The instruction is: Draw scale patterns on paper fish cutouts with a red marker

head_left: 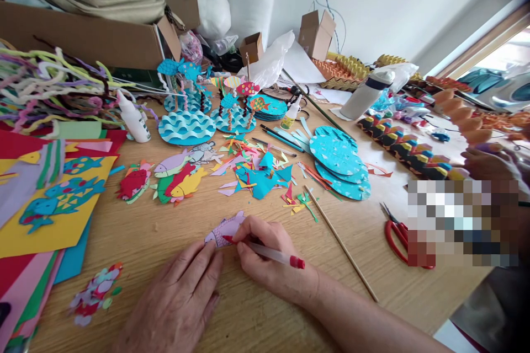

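A purple paper fish point(227, 228) with scale lines drawn on it lies flat on the wooden table point(157, 231). My left hand point(182, 287) rests open on the table, its fingertips touching the fish's lower left end. In my right hand point(269, 253) is a red pen point(275, 254) with a clear barrel, its tip on the fish. Behind the fish lie cut paper fish in yellow point(188, 183), red point(134, 182) and other colours. Colourful paper scraps point(256, 174) are scattered beside them.
A wooden stick point(342, 244) and red scissors point(397, 240) lie to the right, near another person's hand point(488, 168). Blue discs point(339, 154), glue bottles point(134, 117) and a white flask point(368, 94) stand or lie farther back. Coloured paper sheets point(78, 231) are at left.
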Demonstrator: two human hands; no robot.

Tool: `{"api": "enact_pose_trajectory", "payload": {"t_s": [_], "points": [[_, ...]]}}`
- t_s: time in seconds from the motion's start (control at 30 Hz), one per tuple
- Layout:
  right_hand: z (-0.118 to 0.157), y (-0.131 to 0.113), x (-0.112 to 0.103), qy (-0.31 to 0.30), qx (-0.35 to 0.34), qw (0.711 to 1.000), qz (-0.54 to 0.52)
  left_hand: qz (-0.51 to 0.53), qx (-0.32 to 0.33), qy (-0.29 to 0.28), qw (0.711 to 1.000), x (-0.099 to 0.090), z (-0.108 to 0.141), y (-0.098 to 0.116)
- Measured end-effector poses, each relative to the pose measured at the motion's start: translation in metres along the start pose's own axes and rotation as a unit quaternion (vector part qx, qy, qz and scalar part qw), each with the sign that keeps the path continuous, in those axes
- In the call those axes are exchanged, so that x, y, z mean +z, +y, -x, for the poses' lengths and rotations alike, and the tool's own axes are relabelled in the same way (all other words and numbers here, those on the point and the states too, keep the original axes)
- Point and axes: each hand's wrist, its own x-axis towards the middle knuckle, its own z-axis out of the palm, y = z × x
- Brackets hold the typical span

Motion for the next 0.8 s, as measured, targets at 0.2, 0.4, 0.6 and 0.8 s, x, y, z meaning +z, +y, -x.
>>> {"api": "enact_pose_trajectory", "payload": {"t_s": [0.2,0.4,0.6,0.8], "points": [[-0.0003,0.0003,-0.0009,-0.003,0.005,1.0,0.01,-0.006,0.006,0.001,1.0,0.0017,0.0007,0.0003],[-0.001,-0.0017,-0.0013,-0.009,0.0,1.0,0.017,-0.001,0.001,0.0,1.0,0.0009,0.0,0.0005],[-0.002,-0.0029,-0.0014,-0.013,0.009,0.999,0.029,-0.004,-0.002,-0.002,1.0,0.0006,-0.0001,0.0002],[-0.0019,-0.0035,-0.0036,-0.012,0.007,1.0,0.027,-0.018,0.006,0.004,1.0,-0.0004,-0.0028,0.0009]]}}
